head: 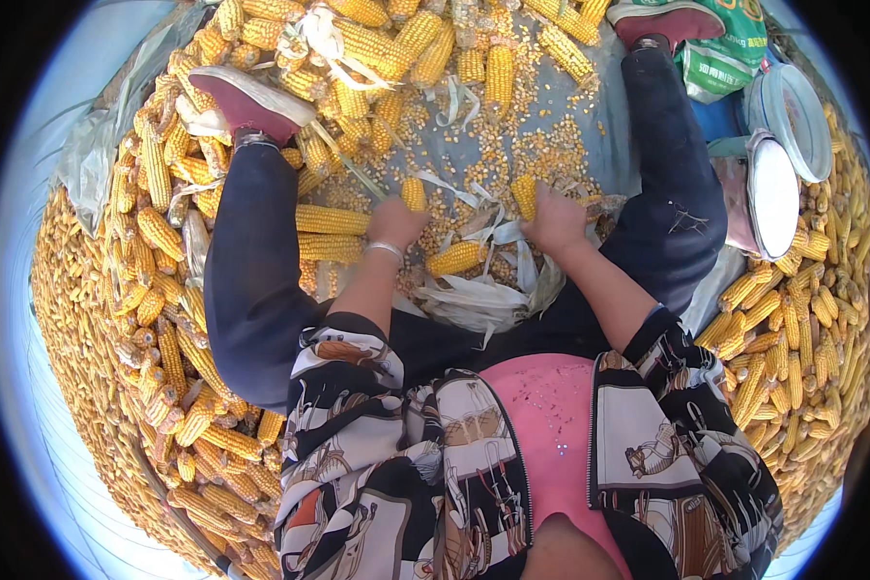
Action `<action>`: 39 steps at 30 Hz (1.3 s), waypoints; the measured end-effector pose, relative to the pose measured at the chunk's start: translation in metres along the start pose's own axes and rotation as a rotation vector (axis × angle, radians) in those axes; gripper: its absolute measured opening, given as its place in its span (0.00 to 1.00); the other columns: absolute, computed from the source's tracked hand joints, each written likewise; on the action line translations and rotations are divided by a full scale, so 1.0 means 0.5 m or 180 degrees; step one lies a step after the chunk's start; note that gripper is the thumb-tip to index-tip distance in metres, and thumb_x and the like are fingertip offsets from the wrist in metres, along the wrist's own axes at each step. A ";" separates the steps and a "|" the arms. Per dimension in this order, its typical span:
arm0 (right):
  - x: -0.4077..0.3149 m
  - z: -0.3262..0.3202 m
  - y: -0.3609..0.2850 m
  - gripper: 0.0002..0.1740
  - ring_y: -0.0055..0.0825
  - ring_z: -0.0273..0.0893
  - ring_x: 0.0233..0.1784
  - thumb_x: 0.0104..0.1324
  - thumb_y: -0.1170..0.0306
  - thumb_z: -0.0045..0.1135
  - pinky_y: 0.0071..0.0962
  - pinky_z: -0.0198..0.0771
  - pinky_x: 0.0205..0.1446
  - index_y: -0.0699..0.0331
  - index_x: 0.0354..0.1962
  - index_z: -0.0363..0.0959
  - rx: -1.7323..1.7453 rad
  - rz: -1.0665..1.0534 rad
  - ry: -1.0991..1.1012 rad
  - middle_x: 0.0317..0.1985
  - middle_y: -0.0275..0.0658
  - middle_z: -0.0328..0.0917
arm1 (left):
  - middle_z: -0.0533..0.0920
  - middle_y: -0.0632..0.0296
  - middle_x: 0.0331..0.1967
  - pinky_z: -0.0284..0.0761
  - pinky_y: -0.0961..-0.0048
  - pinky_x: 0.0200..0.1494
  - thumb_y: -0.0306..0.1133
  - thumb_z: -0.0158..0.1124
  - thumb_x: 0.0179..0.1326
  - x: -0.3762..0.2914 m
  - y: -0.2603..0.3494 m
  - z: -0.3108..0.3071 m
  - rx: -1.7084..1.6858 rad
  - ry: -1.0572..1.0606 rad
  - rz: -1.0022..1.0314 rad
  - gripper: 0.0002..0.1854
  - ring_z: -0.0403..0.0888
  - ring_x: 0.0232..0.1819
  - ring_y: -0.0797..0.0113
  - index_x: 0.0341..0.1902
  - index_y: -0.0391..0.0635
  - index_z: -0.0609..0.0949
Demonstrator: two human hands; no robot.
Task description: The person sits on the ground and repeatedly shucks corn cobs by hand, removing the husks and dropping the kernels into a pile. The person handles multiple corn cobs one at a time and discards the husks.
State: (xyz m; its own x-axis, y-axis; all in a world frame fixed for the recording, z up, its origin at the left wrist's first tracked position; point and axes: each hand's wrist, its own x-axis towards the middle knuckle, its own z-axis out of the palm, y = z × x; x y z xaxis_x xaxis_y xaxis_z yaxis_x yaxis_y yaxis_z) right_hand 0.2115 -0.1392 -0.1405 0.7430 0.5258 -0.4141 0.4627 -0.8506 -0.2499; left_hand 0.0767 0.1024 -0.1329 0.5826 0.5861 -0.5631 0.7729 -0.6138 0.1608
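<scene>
Between my spread legs, my left hand (pixel 396 223) is closed around an ear of corn (pixel 414 194), whose yellow end sticks up past the fingers. My right hand (pixel 557 220) grips another ear of corn (pixel 523 196), its kernels showing at the inner side of the fist. The two hands are apart. Just below and between them lies a husked ear (pixel 457 259), beside a heap of pale dry husks (pixel 482 299). Two more ears (pixel 331 232) lie side by side next to my left wrist. Loose kernels (pixel 471 156) are scattered over the grey sheet beyond the hands.
Piled corn ears (pixel 152 312) surround my left leg, and more (pixel 790 348) lie at the right. Beyond my hands is another pile of ears (pixel 377 43). At the right stand a white-lidded bucket (pixel 774 199), a clear round tub (pixel 797 123) and a green printed bag (pixel 721 61).
</scene>
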 end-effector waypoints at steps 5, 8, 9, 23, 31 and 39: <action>0.014 -0.083 0.057 0.27 0.40 0.80 0.41 0.51 0.61 0.63 0.47 0.76 0.47 0.63 0.48 0.69 0.3497 0.0937 -0.0640 0.37 0.43 0.78 | 0.78 0.48 0.43 0.79 0.69 0.43 0.45 0.68 0.48 -0.016 -0.020 -0.120 -0.1846 -0.1484 -0.0463 0.27 0.77 0.44 0.56 0.46 0.34 0.80; 0.014 -0.189 0.121 0.22 0.36 0.78 0.43 0.55 0.64 0.59 0.53 0.75 0.47 0.64 0.46 0.70 0.6294 0.1410 -0.0735 0.36 0.39 0.75 | 0.74 0.48 0.51 0.79 0.67 0.46 0.43 0.67 0.45 -0.068 0.044 -0.098 -0.0860 -0.2264 0.0709 0.23 0.73 0.51 0.52 0.41 0.37 0.83; 0.011 -0.222 0.140 0.22 0.37 0.78 0.44 0.55 0.65 0.59 0.55 0.75 0.46 0.64 0.47 0.69 0.6647 0.0845 -0.0959 0.36 0.40 0.75 | 0.73 0.47 0.53 0.79 0.65 0.48 0.42 0.67 0.44 -0.089 0.064 -0.078 -0.0414 -0.2470 0.1117 0.22 0.72 0.54 0.50 0.40 0.39 0.85; -0.010 -0.084 0.110 0.26 0.41 0.79 0.48 0.49 0.72 0.62 0.42 0.69 0.57 0.57 0.50 0.71 -0.0540 -0.0808 -0.0056 0.42 0.48 0.80 | 0.80 0.48 0.47 0.74 0.66 0.56 0.44 0.70 0.45 -0.112 0.011 0.040 -0.0629 -0.1315 0.1623 0.27 0.79 0.52 0.55 0.47 0.40 0.85; 0.030 -0.153 0.127 0.30 0.42 0.79 0.51 0.51 0.72 0.61 0.43 0.75 0.51 0.55 0.55 0.70 0.0447 0.0103 -0.0732 0.44 0.47 0.81 | 0.78 0.58 0.57 0.69 0.52 0.61 0.37 0.63 0.54 -0.111 -0.016 -0.072 -0.4638 -0.2357 0.0538 0.31 0.76 0.58 0.58 0.63 0.42 0.72; 0.026 -0.111 0.128 0.39 0.41 0.80 0.52 0.41 0.66 0.71 0.41 0.76 0.52 0.53 0.56 0.74 0.0107 -0.0093 -0.0094 0.45 0.46 0.81 | 0.78 0.56 0.57 0.67 0.50 0.63 0.35 0.63 0.52 -0.141 0.026 -0.038 -0.4506 -0.2341 0.0303 0.32 0.76 0.58 0.56 0.63 0.40 0.72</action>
State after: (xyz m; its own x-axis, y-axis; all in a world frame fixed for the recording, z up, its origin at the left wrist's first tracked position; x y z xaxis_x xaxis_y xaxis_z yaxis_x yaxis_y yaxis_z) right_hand 0.2773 -0.1864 -0.1134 0.7145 0.5505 -0.4317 0.4671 -0.8348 -0.2914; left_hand 0.0504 0.0633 -0.0758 0.7215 -0.0517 -0.6905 0.5859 0.5770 0.5690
